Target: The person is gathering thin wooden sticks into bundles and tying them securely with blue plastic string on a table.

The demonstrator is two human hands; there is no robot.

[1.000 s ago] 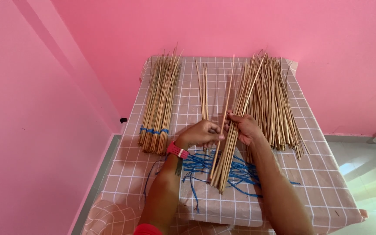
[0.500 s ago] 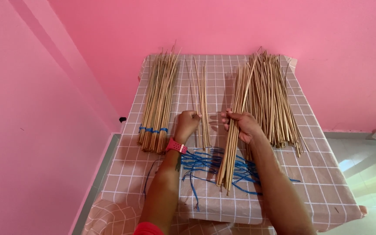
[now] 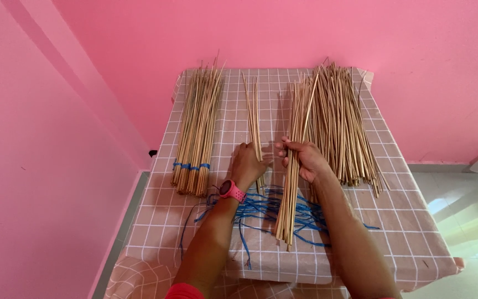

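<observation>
4 groups of sticks: 1 tied bundle (image 3: pixel 196 133), 1 small row (image 3: pixel 254 119), 1 held bunch (image 3: pixel 293 166), 1 loose heap (image 3: pixel 343 122); 2 hands

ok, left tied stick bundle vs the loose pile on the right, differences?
The tied bundle is bound near its lower end with blue string; the loose pile is unbound. The tied bundle lies compact and straight; the loose pile fans out wider. Neither is touched by a hand. Both are thin tan sticks on the checked tablecloth.

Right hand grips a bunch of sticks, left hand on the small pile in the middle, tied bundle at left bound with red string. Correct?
Not quite. In the head view the tied bundle is bound with blue string, not red. The right hand does grip a bunch of sticks, and the left hand rests on the small pile.
</observation>
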